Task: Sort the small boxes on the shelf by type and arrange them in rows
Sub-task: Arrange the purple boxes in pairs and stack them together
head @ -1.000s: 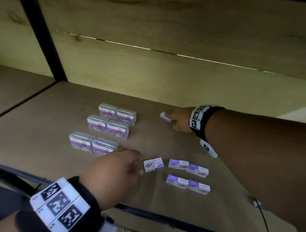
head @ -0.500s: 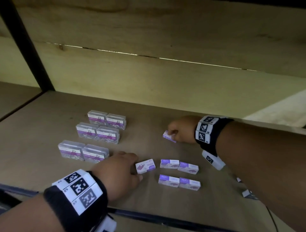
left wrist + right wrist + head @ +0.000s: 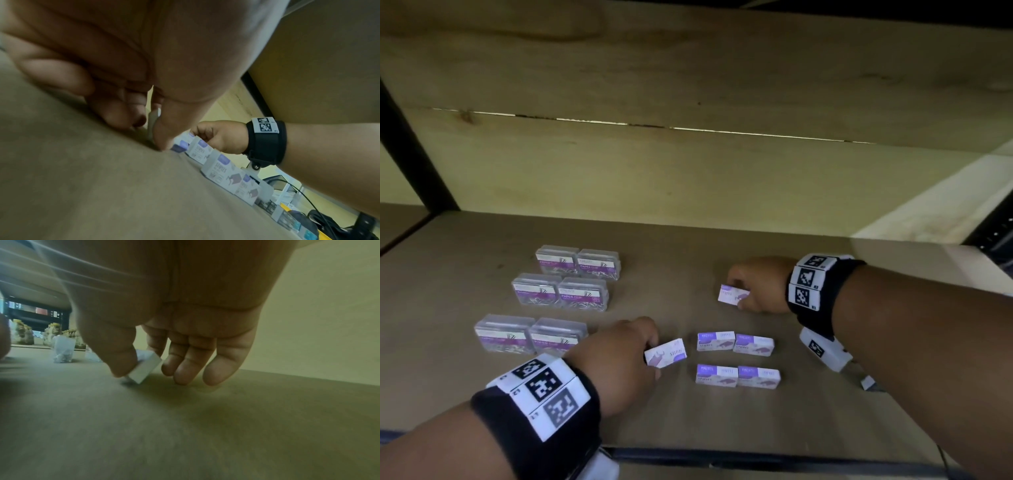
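Several clear paper-clip boxes (image 3: 561, 291) stand in pairs at the left of the shelf (image 3: 465, 240). Four white-and-purple staple boxes (image 3: 736, 359) lie in two rows at the middle right. My left hand (image 3: 647, 349) pinches a fifth staple box (image 3: 666, 353) lying askew just left of those rows; in the left wrist view its thumb and fingers close on the box edge (image 3: 153, 125). My right hand (image 3: 739, 294) pinches another staple box (image 3: 732, 294) behind the rows. Thumb and forefinger hold that box (image 3: 144, 368) tilted, with one end low near the shelf.
The wooden back wall (image 3: 688, 181) rises behind the shelf. A black upright post (image 3: 410, 154) stands at the left. The shelf's dark front edge (image 3: 722, 459) runs below my arms. Jars (image 3: 53, 331) stand on a far shelf in the right wrist view.
My right hand has drawn its staple box back toward me, nearer the rows. My left hand has stayed on the askew box. The head view has shifted to the right.
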